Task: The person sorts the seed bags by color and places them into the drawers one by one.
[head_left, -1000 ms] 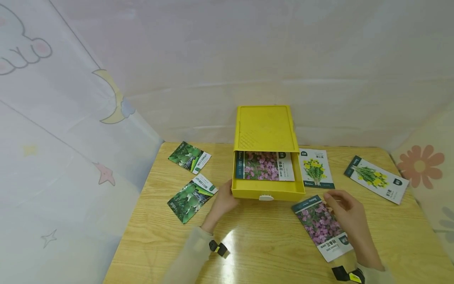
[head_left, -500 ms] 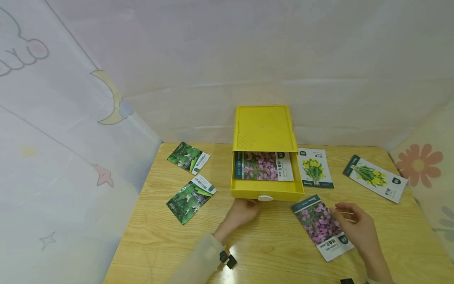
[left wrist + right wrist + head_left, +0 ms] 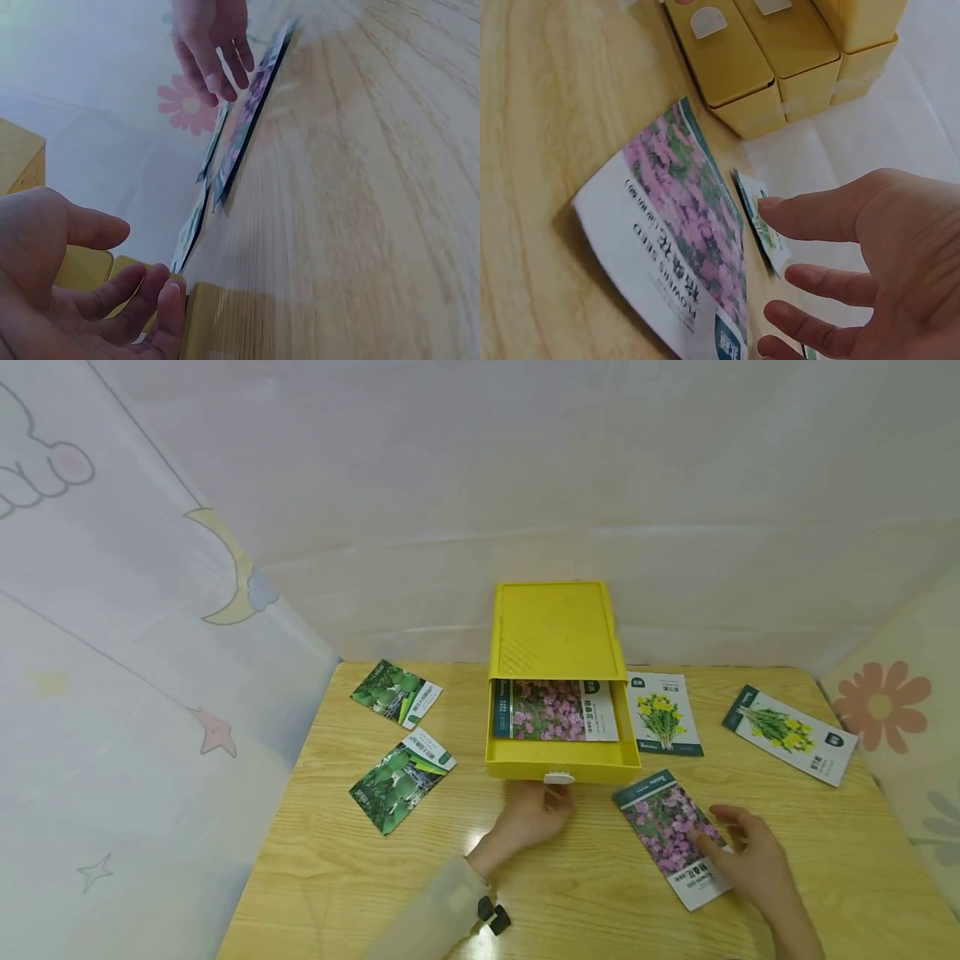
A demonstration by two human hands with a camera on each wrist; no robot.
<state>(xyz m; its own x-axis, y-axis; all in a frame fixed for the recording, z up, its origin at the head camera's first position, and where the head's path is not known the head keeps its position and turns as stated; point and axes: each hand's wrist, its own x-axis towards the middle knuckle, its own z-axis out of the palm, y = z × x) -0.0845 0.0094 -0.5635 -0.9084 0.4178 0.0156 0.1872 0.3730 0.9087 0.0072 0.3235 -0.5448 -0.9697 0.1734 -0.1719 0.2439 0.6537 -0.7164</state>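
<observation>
Fingers (image 3: 832,285) of the right hand (image 3: 753,860), parted and empty, hung by a pink packet (image 3: 667,837) on the counter (image 3: 315,877); the left hand (image 3: 528,817), loosely curled, held nothing. One packet (image 3: 555,710) showed in the drawer (image 3: 517,770); five seemed left outside.

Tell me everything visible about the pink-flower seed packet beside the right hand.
The pink-flower seed packet is thin, apparently paper or film. A dark green band crosses its far end, pink blooms fill the middle, and the white near end carries characters, FLOWERS SEED and a green badge. It lies face up, slanted, on the wooden table, nearer than the yellow drawer and to its right. The right hand is at its edge; contact is unclear.
</observation>
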